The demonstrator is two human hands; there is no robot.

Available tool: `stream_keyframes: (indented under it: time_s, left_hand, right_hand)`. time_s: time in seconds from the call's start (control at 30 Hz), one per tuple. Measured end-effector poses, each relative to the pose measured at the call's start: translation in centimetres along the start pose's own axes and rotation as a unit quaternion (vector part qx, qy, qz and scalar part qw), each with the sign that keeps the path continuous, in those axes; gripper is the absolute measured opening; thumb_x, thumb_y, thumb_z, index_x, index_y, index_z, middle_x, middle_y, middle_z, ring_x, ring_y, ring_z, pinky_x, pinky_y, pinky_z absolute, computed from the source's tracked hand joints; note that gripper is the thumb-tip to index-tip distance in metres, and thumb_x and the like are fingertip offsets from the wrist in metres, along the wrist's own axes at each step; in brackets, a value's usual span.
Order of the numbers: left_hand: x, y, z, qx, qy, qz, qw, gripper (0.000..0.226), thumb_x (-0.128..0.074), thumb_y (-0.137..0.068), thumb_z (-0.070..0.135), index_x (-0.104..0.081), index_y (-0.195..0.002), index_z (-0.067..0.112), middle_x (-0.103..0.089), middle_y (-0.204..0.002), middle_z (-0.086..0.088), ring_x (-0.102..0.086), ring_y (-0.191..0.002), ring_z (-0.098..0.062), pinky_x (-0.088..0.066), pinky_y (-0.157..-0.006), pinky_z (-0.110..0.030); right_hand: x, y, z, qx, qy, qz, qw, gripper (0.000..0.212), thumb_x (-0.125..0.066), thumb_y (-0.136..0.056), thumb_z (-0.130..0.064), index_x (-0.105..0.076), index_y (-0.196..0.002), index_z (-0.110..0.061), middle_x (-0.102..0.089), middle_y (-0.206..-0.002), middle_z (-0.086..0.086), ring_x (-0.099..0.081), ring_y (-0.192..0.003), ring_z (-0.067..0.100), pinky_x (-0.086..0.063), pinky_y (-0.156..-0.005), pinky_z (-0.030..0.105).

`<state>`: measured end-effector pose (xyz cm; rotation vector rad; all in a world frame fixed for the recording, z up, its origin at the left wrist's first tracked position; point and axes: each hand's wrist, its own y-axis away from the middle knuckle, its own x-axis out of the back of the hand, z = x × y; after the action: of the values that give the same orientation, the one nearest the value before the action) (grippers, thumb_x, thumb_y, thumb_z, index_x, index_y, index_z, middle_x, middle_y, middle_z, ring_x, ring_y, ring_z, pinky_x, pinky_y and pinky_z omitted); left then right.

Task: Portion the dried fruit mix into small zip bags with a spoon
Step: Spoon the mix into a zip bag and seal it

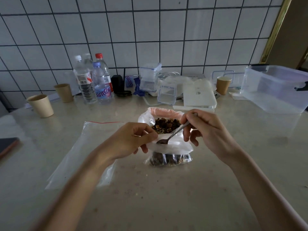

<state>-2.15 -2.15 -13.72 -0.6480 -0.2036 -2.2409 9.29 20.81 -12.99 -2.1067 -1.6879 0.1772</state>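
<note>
On the tabletop [216, 172], near centre | big fruit-mix bag [167, 125] open, just beyond small zip bag [170, 152] | left hand [131, 140] pinches small bag's mouth | right hand [206, 132] grips spoon [173, 135], bowl at that mouth | empty zip bag [86, 147] lies left.

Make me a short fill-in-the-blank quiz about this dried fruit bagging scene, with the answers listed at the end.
1. The right hand holds a metal ____ whose bowl sits at the small zip bag's mouth.
2. The left hand pinches the small zip bag's ____ edge.
3. The empty large zip bag lying flat on the countertop has a ____ seal strip.
4. Behind the small bag, the open bag of dried fruit mix stands ____ from the person.

Answers: spoon; top; red; farther
</note>
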Motion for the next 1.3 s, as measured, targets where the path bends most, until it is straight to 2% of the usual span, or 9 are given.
stream_keyframes:
  time_s: [0.17,0.3,0.47,0.67,0.8,0.97,1.13,1.23,1.3]
  left_hand:
    - [0.5,-0.2,-0.2,0.016,-0.031,0.007,0.999,0.013,-0.067,-0.095,0.051,-0.076,-0.089,0.043,-0.077,-0.077,0.001,-0.066,-0.066,-0.01,-0.049,-0.056,-0.019]
    - [0.7,-0.4,-0.4,0.022,-0.049,0.015,0.998,0.018,-0.067,-0.094,0.051,-0.076,-0.089,0.037,-0.076,-0.072,0.004,-0.064,-0.059,-0.002,-0.048,-0.053,-0.016]
    - [0.7,-0.4,-0.4,0.037,-0.074,0.04,0.996,0.039,-0.06,-0.091,0.064,-0.076,-0.089,0.029,-0.075,-0.068,0.005,-0.061,-0.052,0.002,-0.045,-0.05,-0.012]
    - [0.2,-1.6,-1.9,0.065,-0.154,0.191,0.967,0.05,-0.06,-0.091,0.066,-0.065,-0.082,0.018,-0.073,-0.067,0.004,-0.07,-0.065,-0.007,-0.048,-0.065,-0.03]
    - [-0.6,-2.7,-3.0,0.088,-0.163,0.219,0.958,0.061,-0.053,-0.085,0.081,-0.062,-0.096,0.021,-0.07,-0.085,0.006,-0.068,-0.082,-0.012,-0.049,-0.068,-0.029]
    - [-1.4,-3.9,-3.6,0.098,-0.15,0.235,0.955,0.082,-0.062,-0.087,0.074,-0.051,-0.14,0.013,-0.064,-0.12,0.003,-0.058,-0.103,-0.014,-0.047,-0.086,-0.034]
    - [-1.7,-4.5,-3.6,0.064,-0.146,0.203,0.966,0.027,-0.072,-0.091,0.041,-0.068,-0.091,0.014,-0.072,-0.085,-0.001,-0.066,-0.08,-0.021,-0.049,-0.066,-0.034]
    - [-1.8,-4.4,-3.3,0.055,-0.112,0.201,0.972,0.018,-0.073,-0.09,0.034,-0.067,-0.085,0.017,-0.07,-0.077,0.003,-0.063,-0.072,-0.013,-0.041,-0.058,-0.027]
    - [-1.9,-4.3,-3.0,0.048,-0.085,0.196,0.976,0.015,-0.074,-0.09,0.033,-0.071,-0.092,0.018,-0.074,-0.081,0.003,-0.067,-0.076,-0.012,-0.048,-0.061,-0.028]
  right_hand:
    - [0.1,0.1,-0.4,0.07,0.054,-0.039,0.995,0.027,-0.044,-0.105,-0.016,-0.067,-0.095,-0.005,-0.067,-0.074,0.007,-0.061,-0.069,0.036,-0.045,-0.053,0.039]
    - [0.8,0.0,-0.7,0.076,0.029,-0.019,0.996,0.028,-0.043,-0.107,-0.014,-0.065,-0.094,0.0,-0.065,-0.073,0.008,-0.061,-0.066,0.029,-0.044,-0.052,0.035]
    - [1.1,-0.2,-0.5,-0.021,-0.086,0.102,0.991,0.03,-0.039,-0.111,-0.011,-0.061,-0.094,0.001,-0.059,-0.065,0.011,-0.057,-0.063,0.032,-0.039,-0.047,0.035]
    - [1.1,-0.6,0.3,-0.135,-0.148,0.206,0.958,0.029,-0.047,-0.11,-0.02,-0.064,-0.091,-0.005,-0.066,-0.066,0.011,-0.065,-0.057,0.024,-0.046,-0.043,0.031]
    - [0.6,-0.8,0.7,-0.15,-0.121,0.193,0.962,0.031,-0.046,-0.111,-0.024,-0.064,-0.094,-0.005,-0.07,-0.068,0.009,-0.068,-0.059,0.024,-0.049,-0.044,0.031]
    - [-0.5,-1.0,1.8,-0.169,-0.052,0.163,0.971,0.03,-0.047,-0.11,-0.022,-0.064,-0.096,-0.001,-0.073,-0.072,0.013,-0.069,-0.063,0.025,-0.051,-0.044,0.03]
    - [-1.5,-1.1,2.6,-0.172,-0.008,0.154,0.973,0.027,-0.052,-0.107,-0.017,-0.068,-0.089,-0.004,-0.079,-0.075,0.009,-0.072,-0.063,0.017,-0.049,-0.044,0.024]
    - [-1.8,-1.1,2.9,-0.183,0.008,0.164,0.969,0.029,-0.054,-0.107,-0.019,-0.071,-0.09,-0.004,-0.08,-0.079,0.006,-0.077,-0.069,0.021,-0.054,-0.051,0.025]
    - [-2.0,-1.1,3.0,-0.191,0.004,0.172,0.966,0.029,-0.054,-0.107,-0.019,-0.073,-0.089,-0.005,-0.08,-0.079,0.006,-0.078,-0.073,0.026,-0.057,-0.055,0.028]
